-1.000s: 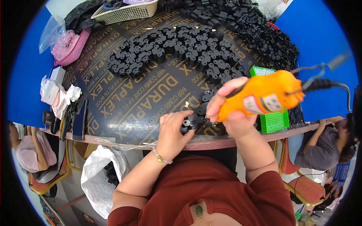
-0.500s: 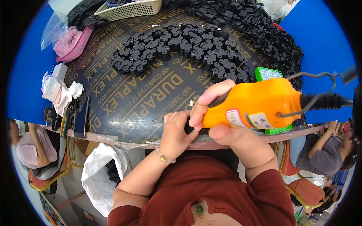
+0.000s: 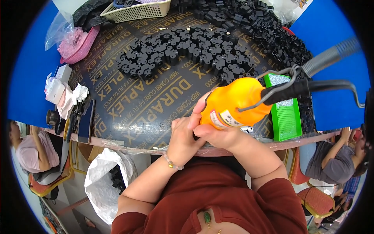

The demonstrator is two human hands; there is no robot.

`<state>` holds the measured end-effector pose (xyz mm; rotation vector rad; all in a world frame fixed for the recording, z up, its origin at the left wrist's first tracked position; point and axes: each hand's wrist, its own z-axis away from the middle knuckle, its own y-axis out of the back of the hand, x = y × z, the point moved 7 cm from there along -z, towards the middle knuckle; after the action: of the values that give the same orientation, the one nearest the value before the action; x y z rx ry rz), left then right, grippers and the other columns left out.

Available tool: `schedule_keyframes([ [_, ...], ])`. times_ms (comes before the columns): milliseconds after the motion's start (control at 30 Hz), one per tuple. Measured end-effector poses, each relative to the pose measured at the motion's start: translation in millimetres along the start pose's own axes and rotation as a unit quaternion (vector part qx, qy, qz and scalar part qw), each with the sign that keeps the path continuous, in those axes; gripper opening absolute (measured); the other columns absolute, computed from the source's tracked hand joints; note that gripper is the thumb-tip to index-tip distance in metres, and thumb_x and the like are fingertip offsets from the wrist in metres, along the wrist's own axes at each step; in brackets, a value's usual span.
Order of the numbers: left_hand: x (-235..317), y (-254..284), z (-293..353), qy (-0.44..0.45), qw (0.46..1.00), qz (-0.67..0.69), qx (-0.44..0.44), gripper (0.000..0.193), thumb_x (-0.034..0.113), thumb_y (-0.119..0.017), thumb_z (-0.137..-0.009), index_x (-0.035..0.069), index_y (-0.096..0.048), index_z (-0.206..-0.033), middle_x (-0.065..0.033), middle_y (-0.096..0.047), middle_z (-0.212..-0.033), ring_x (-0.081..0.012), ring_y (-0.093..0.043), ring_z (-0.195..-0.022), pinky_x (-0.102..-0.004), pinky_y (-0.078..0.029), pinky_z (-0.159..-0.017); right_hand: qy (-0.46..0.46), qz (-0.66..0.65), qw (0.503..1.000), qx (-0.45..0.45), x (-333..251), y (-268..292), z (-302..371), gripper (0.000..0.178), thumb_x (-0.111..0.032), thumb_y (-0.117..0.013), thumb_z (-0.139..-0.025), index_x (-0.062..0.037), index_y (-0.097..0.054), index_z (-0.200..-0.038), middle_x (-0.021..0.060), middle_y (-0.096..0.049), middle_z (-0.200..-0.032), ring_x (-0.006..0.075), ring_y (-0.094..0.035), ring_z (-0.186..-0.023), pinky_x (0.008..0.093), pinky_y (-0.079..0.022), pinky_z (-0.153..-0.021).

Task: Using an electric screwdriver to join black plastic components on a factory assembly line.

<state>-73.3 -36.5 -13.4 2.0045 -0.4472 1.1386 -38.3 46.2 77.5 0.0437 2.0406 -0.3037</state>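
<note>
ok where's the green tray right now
In the head view, the green tray lies at the table's near right edge, just right of the orange tool in the right hand.

orange power tool, tilted, held at table edge

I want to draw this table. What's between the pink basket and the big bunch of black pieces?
In the head view, only bare dark board lies between the pink basket and the black pieces.

Pink hat, white basket
</note>
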Motion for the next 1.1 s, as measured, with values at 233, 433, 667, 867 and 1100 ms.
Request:
schedule_keyframes([
  [233,23,9,0,-0.013,0.996,-0.093,0.011,0.042,0.009,-0.074,-0.064,0.006,-0.057,-0.102,-0.0087,-0.061,-0.085,-0.0285,-0.058,-0.086,-0.0401,-0.038,-0.081,0.048,-0.08,0.994,0.049,-25,11,0,0.049,-0.03,-0.07,-0.083,0.0026,-0.048,-0.112,0.011,-0.061,-0.073,0.0166,-0.059,-0.058,0.0263,-0.049,-0.055],
  [433,54,13,-13,-0.05,0.985,-0.162,-0.033,0.085,0.031,-0.083,-0.06,0.011,-0.042,-0.132,-0.0171,-0.041,-0.135,-0.0326,-0.049,-0.113,-0.0427,-0.036,-0.096,0.209,0.051,0.965,0.149,-114,74,34,0.068,-0.062,-0.048,-0.087,-0.0062,-0.042,-0.124,0.0048,-0.055,-0.067,0.0116,-0.048,-0.046,0.0262,-0.043,-0.044],
  [667,66,-34,-58,-0.102,0.925,-0.307,-0.201,0.1,0.044,-0.081,-0.06,0.022,-0.031,-0.144,-0.0218,-0.023,-0.148,-0.0363,-0.046,-0.117,-0.0467,-0.043,-0.091,0.187,0.146,0.94,0.245,-124,107,78,0.064,-0.062,-0.047,-0.088,-0.0071,-0.044,-0.121,0.0052,-0.053,-0.067,0.0122,-0.046,-0.046,0.0263,-0.042,-0.047],
  [867,51,-28,-53,-0.1,0.919,-0.295,-0.243,0.066,0.019,-0.07,-0.075,0.019,-0.042,-0.135,-0.0217,-0.032,-0.14,-0.0371,-0.049,-0.114,-0.0424,-0.046,-0.091,0.161,0.12,0.933,0.298,-124,131,108,0.06,-0.052,-0.064,-0.082,-0.0039,-0.044,-0.111,0.0114,-0.058,-0.067,0.0171,-0.053,-0.049,0.0293,-0.046,-0.048],
  [1100,36,47,-39,0.0,0.955,-0.235,-0.18,0.057,0.009,-0.067,-0.076,0.014,-0.047,-0.129,-0.0256,-0.036,-0.135,-0.0448,-0.049,-0.113,-0.0403,-0.045,-0.095,0.167,0.121,0.933,0.295,-122,132,104,0.059,-0.051,-0.064,-0.083,-0.0042,-0.044,-0.113,0.0103,-0.057,-0.066,0.0168,-0.052,-0.049,0.028,-0.044,-0.046],
])
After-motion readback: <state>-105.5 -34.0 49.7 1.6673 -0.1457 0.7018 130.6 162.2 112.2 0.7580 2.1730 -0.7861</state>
